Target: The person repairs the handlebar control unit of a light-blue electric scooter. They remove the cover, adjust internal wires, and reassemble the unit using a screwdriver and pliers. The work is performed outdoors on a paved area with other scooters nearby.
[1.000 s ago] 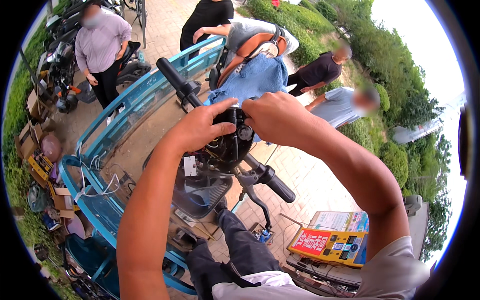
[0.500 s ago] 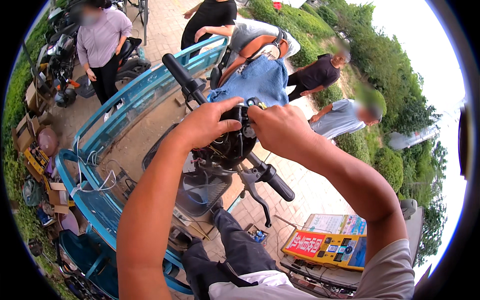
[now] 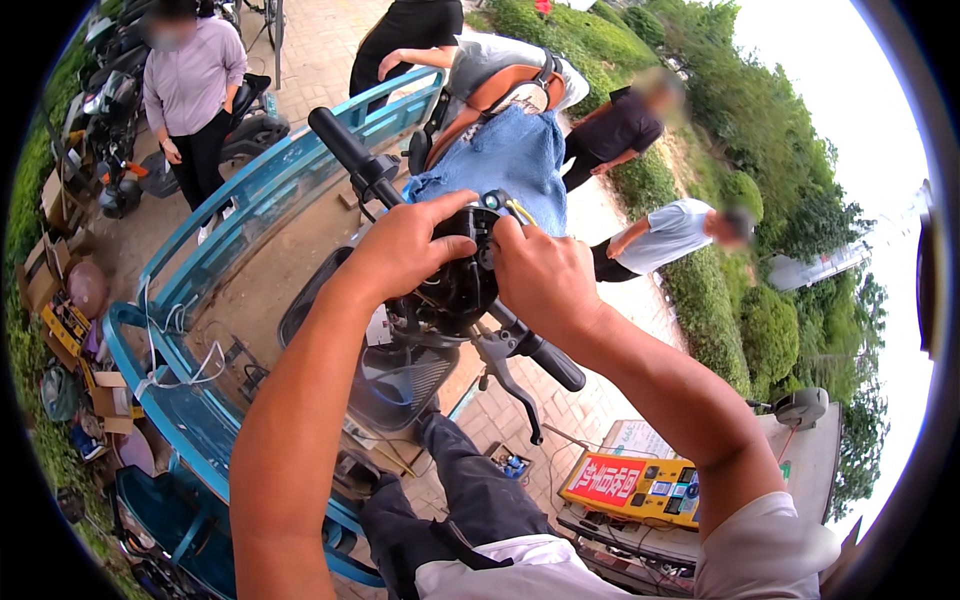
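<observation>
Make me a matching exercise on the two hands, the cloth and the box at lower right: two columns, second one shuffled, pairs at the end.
1. Left hand
2. Right hand
3. Cloth
4. Box at lower right

A. Blue and draped
B. Yellow, with a red panel
C. Curled, at the right side of the black housing
D. Thumb apart from forefinger, at the left side of the black housing

Pairs: 1-D, 2-C, 3-A, 4-B
</observation>
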Motion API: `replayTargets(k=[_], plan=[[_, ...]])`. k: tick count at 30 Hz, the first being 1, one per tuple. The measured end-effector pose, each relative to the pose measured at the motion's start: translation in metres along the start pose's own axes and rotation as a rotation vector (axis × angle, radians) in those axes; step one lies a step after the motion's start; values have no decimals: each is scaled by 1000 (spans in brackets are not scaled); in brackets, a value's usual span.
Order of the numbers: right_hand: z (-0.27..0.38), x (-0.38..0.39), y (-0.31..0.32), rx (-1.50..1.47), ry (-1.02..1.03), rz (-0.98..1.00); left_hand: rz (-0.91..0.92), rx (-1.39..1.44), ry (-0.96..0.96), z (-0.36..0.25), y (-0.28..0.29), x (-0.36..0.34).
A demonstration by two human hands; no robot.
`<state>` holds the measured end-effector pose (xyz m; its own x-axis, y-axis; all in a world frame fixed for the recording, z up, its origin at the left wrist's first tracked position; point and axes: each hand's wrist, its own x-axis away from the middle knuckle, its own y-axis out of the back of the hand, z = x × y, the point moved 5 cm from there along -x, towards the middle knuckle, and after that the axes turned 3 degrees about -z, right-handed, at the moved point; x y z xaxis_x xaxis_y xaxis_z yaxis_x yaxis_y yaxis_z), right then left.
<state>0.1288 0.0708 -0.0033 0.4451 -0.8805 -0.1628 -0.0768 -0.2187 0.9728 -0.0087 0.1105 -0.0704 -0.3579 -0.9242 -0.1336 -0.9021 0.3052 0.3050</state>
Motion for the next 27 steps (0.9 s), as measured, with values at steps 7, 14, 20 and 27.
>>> replayTargets(k=[7, 14, 20, 27], plan=[[0, -7, 2, -35, -46, 61, -15, 24, -35, 4, 0, 0], [-2, -3, 3, -56, -24, 16, -10, 2, -29, -2, -2, -1], [7, -9, 32, -59, -20, 179, -19, 59, 53, 4, -2, -3], [-47, 39, 33, -640, -204, 28, -1, 82, 64, 0, 4, -5]])
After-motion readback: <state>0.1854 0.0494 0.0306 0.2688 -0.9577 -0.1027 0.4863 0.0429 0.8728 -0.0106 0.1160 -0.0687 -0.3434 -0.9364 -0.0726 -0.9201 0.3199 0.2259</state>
